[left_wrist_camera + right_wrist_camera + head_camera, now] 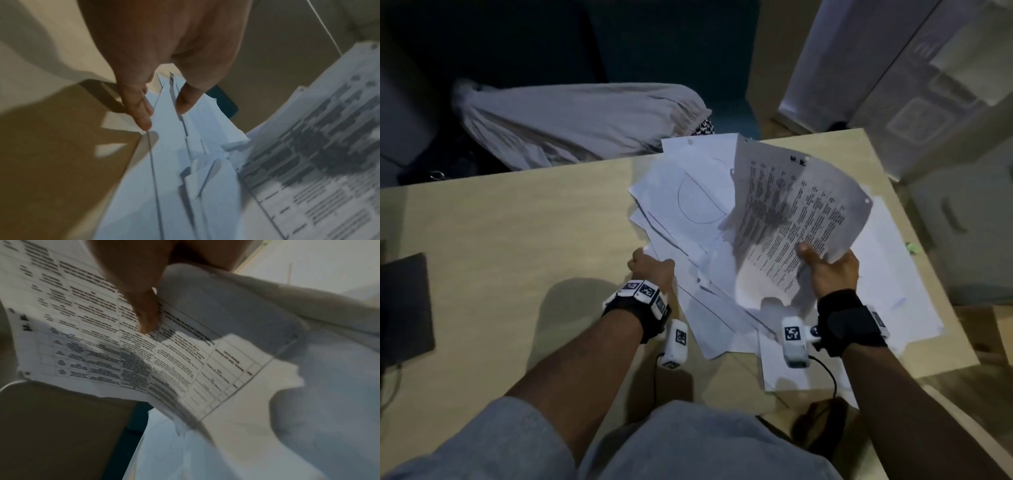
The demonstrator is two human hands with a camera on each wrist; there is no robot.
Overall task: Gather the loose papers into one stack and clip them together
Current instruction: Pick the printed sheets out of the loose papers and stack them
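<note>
Loose white papers [688,205] lie in a messy overlapping pile on the right half of the pale wooden table [517,240]. My right hand [828,270] holds a printed sheet [791,212] lifted and curled above the pile. Its thumb [144,313] presses on the printed side of the sheet [102,345]. My left hand [650,269] is at the pile's left edge. In the left wrist view this hand [164,116] has the edge of some white sheets [174,162] between thumb and fingers. I see no clip that I can name.
A dark flat pad [404,308] lies at the table's left edge. A grey cloth bundle [578,123] sits behind the table. White cartons [893,85] stand at the back right. A small green thing [912,247] lies just off the table's right edge.
</note>
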